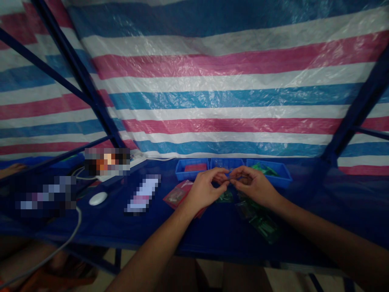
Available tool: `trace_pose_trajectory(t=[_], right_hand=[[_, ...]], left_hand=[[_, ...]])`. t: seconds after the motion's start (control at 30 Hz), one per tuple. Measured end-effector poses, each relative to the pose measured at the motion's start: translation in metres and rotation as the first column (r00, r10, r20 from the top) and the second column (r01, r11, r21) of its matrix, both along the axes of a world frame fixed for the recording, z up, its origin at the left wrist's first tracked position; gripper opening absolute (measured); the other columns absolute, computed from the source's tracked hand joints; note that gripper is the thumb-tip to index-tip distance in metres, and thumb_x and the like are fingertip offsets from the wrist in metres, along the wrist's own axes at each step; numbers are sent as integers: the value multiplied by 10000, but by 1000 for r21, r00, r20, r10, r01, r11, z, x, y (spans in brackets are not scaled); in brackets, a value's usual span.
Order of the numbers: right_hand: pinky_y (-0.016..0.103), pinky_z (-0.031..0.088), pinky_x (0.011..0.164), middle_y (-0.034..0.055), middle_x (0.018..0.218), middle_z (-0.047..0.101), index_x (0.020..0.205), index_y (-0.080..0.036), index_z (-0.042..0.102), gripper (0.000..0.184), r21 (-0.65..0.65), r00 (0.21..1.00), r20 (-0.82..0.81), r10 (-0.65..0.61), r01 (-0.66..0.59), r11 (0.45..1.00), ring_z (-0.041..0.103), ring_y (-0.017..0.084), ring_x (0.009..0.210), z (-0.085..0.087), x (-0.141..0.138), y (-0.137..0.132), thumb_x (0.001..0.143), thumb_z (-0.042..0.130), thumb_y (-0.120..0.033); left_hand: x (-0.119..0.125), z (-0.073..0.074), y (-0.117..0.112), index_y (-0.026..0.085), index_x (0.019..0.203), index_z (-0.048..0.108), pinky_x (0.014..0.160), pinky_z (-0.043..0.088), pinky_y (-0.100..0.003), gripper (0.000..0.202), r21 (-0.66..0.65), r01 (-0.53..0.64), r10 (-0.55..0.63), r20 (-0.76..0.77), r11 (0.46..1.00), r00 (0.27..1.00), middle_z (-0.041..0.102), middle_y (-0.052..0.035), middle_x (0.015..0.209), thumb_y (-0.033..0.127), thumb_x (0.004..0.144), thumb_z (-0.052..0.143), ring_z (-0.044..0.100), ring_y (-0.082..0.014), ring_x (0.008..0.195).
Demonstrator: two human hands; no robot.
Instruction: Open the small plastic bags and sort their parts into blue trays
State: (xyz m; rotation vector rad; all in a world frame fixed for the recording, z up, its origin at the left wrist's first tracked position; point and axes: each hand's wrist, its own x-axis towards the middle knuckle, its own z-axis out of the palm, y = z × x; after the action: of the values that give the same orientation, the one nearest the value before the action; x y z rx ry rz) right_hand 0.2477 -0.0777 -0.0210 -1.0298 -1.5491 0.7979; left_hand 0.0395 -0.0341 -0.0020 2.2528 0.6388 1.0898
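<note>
Both hands meet over the blue table, fingertips almost touching. My left hand (209, 186) is closed in a pinch of thumb and fingers. Facing it, my right hand (254, 184) pinches too. Whatever lies between the fingertips is too small and dark to name. Under my left wrist lies a red plastic bag (179, 194) with a pale patch on it. Small green pieces (224, 197) sit below the fingers. Clear packets with green contents (264, 227) lie beneath and in front of my right hand.
Behind the hands stand a blue bin with red contents (194, 167), a blue bin partly hidden by my fingers (223, 163) and a blue bin with green packets (281, 172). Left are a blurred phone-like slab (142, 194), a white oval object (98, 198) and another person's hand (12, 170).
</note>
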Motion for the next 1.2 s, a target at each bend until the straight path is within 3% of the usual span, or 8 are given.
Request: trace_pose_trajectory(t=[0.2, 0.6, 0.8, 0.93, 1.03, 1.2], right_hand=[[324, 595, 759, 40, 1004, 728, 1053, -234, 672, 171, 77, 992, 127, -14, 4, 997, 716, 195, 847, -5, -2, 0, 889, 701, -275], [374, 600, 851, 51, 984, 772, 1064, -235, 709, 273, 77, 998, 45, -37, 34, 996, 737, 221, 895, -2, 0, 0, 878, 792, -417], [372, 592, 783, 56, 1005, 772, 1088, -247, 735, 279, 94, 995, 85, -55, 47, 994, 725, 227, 859, 6, -2, -5, 884, 787, -430], [368, 577, 758, 62, 1040, 762, 1043, -254, 757, 187, 147, 983, 176, -47, 21, 989, 712, 222, 849, 9, -3, -8, 934, 725, -403], [359, 574, 738, 63, 1041, 765, 1056, -246, 744, 192, 107, 988, 144, -54, 39, 994, 703, 210, 814, 9, -2, -7, 925, 728, -386], [326, 569, 709, 60, 1073, 759, 1077, -233, 728, 240, 59, 997, 74, -21, 16, 998, 695, 192, 801, 6, -1, -5, 899, 751, -392]], left_hand=[[1, 0, -4, 196, 1266, 598, 785, 592, -272, 425, -8, 18, -18, -35, 1000, 999, 759, -16, 936, 144, 857, 703, 725, -147, 808], [-1, -3, 1, 210, 1261, 585, 832, 603, -298, 384, -102, 41, -40, 9, 994, 999, 762, -44, 1003, 196, 903, 725, 745, -167, 881], [-2, -1, 1, 210, 1252, 604, 835, 613, -298, 355, -114, 46, -42, 41, 992, 998, 769, -48, 998, 234, 923, 736, 755, -169, 880], [-2, 1, 0, 217, 1313, 594, 843, 622, -300, 419, -108, 58, -55, 33, 992, 998, 780, -51, 1016, 214, 919, 733, 766, -175, 898], [-2, 0, 1, 220, 1365, 581, 851, 626, -301, 479, -114, 48, -44, 33, 992, 998, 787, -54, 1035, 208, 913, 738, 773, -175, 907], [-2, 1, 0, 207, 1287, 617, 787, 604, -275, 405, -72, 23, -22, 14, 997, 1000, 785, -32, 968, 210, 904, 747, 752, -159, 829]])
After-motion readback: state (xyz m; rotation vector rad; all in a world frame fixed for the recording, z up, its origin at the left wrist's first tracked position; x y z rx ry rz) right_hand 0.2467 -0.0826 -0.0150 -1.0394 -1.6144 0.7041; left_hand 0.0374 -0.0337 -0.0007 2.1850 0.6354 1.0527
